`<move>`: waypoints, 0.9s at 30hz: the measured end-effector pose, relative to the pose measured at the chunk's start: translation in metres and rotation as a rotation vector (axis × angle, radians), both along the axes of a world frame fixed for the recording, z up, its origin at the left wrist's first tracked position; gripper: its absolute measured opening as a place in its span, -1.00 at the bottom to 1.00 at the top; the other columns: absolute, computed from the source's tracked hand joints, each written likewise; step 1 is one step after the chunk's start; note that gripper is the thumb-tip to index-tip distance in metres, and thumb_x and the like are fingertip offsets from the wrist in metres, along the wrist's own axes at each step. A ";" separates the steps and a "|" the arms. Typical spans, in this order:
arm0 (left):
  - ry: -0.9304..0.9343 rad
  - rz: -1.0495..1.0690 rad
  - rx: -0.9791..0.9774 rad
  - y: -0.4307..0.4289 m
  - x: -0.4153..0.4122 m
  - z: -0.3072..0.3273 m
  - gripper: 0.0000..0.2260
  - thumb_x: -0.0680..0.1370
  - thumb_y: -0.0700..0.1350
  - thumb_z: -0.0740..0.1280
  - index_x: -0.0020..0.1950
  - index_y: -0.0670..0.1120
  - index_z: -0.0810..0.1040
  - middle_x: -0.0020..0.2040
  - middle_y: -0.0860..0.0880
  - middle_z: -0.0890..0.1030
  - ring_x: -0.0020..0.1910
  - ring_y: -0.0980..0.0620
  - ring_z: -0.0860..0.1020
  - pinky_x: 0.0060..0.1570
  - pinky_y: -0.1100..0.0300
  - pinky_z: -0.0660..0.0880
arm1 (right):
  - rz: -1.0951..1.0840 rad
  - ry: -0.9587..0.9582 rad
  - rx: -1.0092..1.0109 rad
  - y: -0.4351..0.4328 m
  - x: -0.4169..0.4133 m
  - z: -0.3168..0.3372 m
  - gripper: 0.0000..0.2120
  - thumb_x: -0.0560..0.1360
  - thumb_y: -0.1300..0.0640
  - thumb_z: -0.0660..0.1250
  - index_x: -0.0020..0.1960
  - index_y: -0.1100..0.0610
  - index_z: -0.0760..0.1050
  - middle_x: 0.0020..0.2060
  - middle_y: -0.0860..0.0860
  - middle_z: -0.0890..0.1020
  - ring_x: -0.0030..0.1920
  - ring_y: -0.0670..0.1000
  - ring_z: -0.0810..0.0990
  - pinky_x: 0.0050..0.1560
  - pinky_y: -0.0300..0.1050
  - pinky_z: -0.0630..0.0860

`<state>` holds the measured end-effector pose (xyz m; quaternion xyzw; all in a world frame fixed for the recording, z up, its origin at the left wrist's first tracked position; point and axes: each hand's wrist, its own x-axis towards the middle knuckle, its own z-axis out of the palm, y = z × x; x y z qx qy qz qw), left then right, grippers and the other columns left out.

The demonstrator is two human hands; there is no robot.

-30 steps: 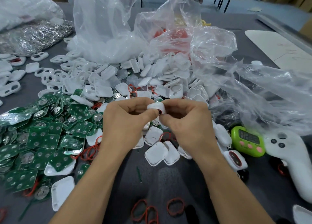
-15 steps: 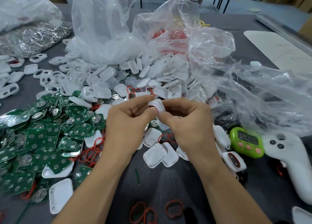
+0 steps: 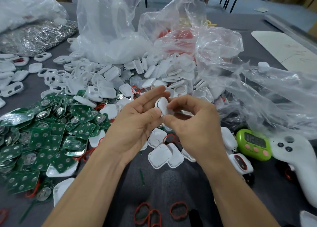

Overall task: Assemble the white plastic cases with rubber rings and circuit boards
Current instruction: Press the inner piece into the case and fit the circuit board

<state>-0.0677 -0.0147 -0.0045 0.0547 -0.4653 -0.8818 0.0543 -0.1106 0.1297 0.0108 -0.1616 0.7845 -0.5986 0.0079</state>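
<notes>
Rubber rings (image 3: 179,210) lie nearest me on the bench (image 3: 171,184). Above them my left grip (image 3: 137,122) and right grip (image 3: 197,129) both pinch one white case (image 3: 163,106) off the bench. Circuit boards (image 3: 51,132) are heaped to the left, with loose cases (image 3: 109,77) and plastic bags (image 3: 111,29) beyond.

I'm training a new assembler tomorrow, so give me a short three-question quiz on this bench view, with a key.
1. True or false: the white case lies untouched on the table.
2. Where is the pile of green circuit boards? A) on the left part of the table B) on the right part of the table C) nowhere in view
3. Fill in: just right of the green timer lies a white ___.

Key:
1. False. The left hand and the right hand both pinch it above the table.
2. A
3. controller
</notes>
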 end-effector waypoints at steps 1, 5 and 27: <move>0.005 -0.003 0.006 0.000 -0.001 0.000 -0.55 0.50 -0.37 0.29 0.38 -0.15 0.54 0.30 -0.09 0.66 0.23 -0.02 0.65 0.08 0.17 0.62 | 0.006 -0.033 -0.046 0.001 -0.001 0.000 -0.81 0.31 0.25 0.55 -0.20 -0.02 0.66 -0.20 -0.10 0.74 -0.14 -0.06 0.73 -0.10 -0.04 0.69; 0.016 -0.011 0.047 -0.002 -0.002 0.000 -0.56 0.50 -0.36 0.29 0.37 -0.16 0.54 0.30 -0.10 0.65 0.23 -0.01 0.66 0.06 0.18 0.62 | 0.049 -0.178 -0.227 0.004 -0.005 0.002 -0.82 0.32 0.32 0.55 -0.22 0.06 0.68 -0.17 -0.01 0.77 -0.09 0.03 0.76 -0.06 -0.10 0.69; 0.021 -0.257 0.232 -0.010 0.004 0.006 -0.60 0.53 -0.26 0.32 0.37 -0.13 0.59 0.37 -0.17 0.60 0.32 -0.08 0.60 0.20 0.06 0.60 | -0.337 0.126 0.443 0.019 -0.013 0.005 -0.90 0.48 0.07 0.47 -0.03 -0.07 0.73 -0.20 -0.16 0.73 -0.15 -0.11 0.67 0.03 -0.10 0.61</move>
